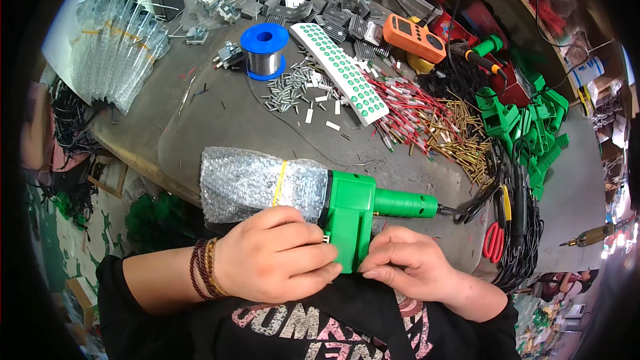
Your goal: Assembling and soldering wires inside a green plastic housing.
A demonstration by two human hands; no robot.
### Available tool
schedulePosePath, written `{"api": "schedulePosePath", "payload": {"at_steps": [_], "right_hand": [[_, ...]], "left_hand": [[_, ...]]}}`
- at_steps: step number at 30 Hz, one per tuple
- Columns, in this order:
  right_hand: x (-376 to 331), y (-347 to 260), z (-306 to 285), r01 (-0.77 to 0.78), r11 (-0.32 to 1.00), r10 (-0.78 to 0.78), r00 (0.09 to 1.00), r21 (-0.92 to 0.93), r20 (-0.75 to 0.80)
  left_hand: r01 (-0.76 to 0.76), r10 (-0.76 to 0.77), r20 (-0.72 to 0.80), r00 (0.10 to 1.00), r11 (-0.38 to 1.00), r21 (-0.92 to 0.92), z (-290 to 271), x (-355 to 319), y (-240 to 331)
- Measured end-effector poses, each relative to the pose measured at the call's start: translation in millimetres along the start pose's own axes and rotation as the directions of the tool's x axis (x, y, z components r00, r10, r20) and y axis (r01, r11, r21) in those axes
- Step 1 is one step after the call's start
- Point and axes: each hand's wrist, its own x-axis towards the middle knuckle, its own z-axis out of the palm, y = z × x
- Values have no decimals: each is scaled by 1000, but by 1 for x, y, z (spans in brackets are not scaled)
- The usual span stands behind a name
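Note:
A green corded power tool (351, 209) lies across the near edge of the table, close to my body. Its ribbed green handle (405, 203) points right, with a black cord leaving the end. Bubble wrap (243, 185) covers its left part, held round by a yellow rubber band (280, 183). My left hand (277, 253) is closed against the left side of the green housing, fingers curled, just below the wrap. On the housing's lower right edge, my right hand (407, 260) makes a pinch; what is between its fingertips is hidden.
Behind lie a blue solder spool (265, 40), a white strip with green dots (340, 73), red wires (407, 110), brass pins (460, 137) and an orange multimeter (415, 38). Green housings (530, 127), black cords (517, 253) and red-handled scissors (493, 243) are at right. Bubble-wrapped pieces (117, 47) stand far left.

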Motion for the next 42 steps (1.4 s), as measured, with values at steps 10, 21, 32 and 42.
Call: {"api": "schedulePosePath", "payload": {"at_steps": [10,21,32,42], "right_hand": [[-27,3,-31,-72,997,51,911,-37,-409],[-22,29,-36,-60,881,-248,786,-469,-566],[10,26,-67,201,595,-571,787,-778,-233],[199,63,-85,215,329,-322,941,-920,105]], "left_hand": [[417,-415,-52,908,888,192,-1,32,-112],[433,-516,182,837,829,355,16,59,-146],[588,-561,174,809,769,-250,25,59,-56],[557,-561,18,828,817,-146,38,53,-49]]}}
